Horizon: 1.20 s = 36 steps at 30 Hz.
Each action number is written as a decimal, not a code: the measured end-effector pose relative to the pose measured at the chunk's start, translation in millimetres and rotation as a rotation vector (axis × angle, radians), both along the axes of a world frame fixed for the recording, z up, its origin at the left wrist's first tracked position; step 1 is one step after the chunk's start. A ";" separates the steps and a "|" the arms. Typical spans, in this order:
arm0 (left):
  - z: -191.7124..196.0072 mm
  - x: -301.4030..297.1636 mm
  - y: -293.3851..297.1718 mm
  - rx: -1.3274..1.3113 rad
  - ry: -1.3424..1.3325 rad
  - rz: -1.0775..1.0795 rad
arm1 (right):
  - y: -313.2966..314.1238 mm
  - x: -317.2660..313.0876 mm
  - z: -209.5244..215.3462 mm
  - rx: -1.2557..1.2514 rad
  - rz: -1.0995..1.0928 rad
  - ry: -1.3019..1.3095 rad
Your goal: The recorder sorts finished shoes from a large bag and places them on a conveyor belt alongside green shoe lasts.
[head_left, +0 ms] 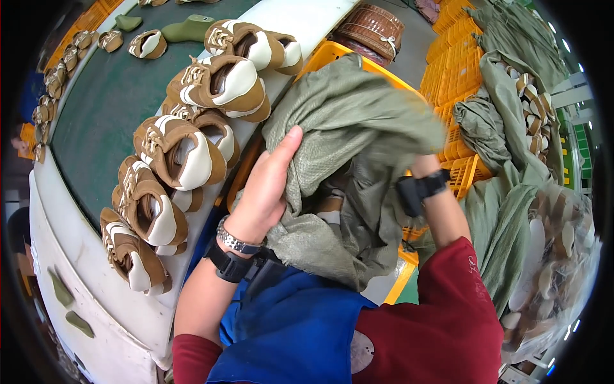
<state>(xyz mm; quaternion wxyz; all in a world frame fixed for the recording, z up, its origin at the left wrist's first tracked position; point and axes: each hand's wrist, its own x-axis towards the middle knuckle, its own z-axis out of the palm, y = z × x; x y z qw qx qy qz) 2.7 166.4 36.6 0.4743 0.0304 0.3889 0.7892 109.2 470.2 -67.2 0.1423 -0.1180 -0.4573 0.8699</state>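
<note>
A grey-green woven sack is bunched up in front of me, its upper right part blurred by motion. My left hand grips its left edge, thumb up along the cloth and the other fingers mostly hidden. At the sack's right side is my right hand, its fingers hidden behind the blurred cloth. Between the folds shows part of a brown-and-white shoe. Beneath the sack, an orange crate is partly visible.
Brown-and-white sneakers line the white edge of a green conveyor belt on my left. Green shoe lasts lie on the belt. Stacked orange crates, sack-covered shoes and a plastic-wrapped bundle stand right. A brown basket is ahead.
</note>
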 end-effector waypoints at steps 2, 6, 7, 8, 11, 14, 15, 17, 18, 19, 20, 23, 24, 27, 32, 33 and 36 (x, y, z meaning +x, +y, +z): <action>5.6 -2.9 -3.6 -0.073 0.109 0.067 | 19.1 35.2 3.8 0.025 0.019 -0.010; 60.5 -2.8 11.5 0.144 0.349 0.180 | -49.6 100.4 7.7 0.175 -0.014 -0.073; 78.0 2.4 17.3 0.170 0.469 0.145 | -29.4 90.3 11.9 0.211 -0.022 -0.093; 88.7 6.6 24.5 0.201 0.587 0.103 | -7.2 83.0 16.4 0.249 -0.038 -0.114; 62.2 -18.2 38.3 -0.048 0.500 0.235 | 47.2 41.6 26.1 0.359 -0.054 -0.111; 42.6 -40.3 30.8 -0.149 0.592 0.296 | 108.5 102.1 40.5 0.472 -0.072 -0.137; 34.7 -40.6 33.5 -0.185 0.628 0.327 | 119.2 126.5 44.8 0.511 -0.088 -0.157; 41.3 -57.3 42.9 -0.202 0.716 0.423 | 118.5 129.9 42.3 0.593 -0.100 -0.150; 52.9 -56.0 50.5 -0.181 0.726 0.439 | 120.2 133.0 39.7 0.631 -0.123 -0.182; 64.8 -64.6 45.7 -0.219 1.015 0.424 | 106.4 130.1 37.4 0.654 -0.128 -0.224; 86.8 -58.6 48.8 -0.141 0.765 0.294 | 97.1 112.1 35.0 0.686 -0.136 -0.253; 61.6 -72.2 69.3 -0.190 1.215 0.436 | 91.1 6.4 30.8 0.801 -0.155 -0.285; 40.2 -83.4 70.2 -0.244 1.222 0.403 | 97.9 -30.8 28.6 0.830 -0.142 -0.283; -8.7 -62.5 66.3 -0.663 1.515 0.424 | 207.4 -35.7 7.4 1.139 -0.343 -0.712; -70.6 12.7 52.2 -0.604 1.989 -0.368 | 192.5 -23.8 -83.7 0.898 -0.415 -0.702; -94.6 18.7 45.5 -0.625 2.035 -0.531 | 200.1 -25.3 -84.7 0.899 -0.410 -0.703; -150.1 8.6 17.8 -1.206 1.828 -1.400 | 232.3 -14.1 -71.4 1.416 -0.517 -0.939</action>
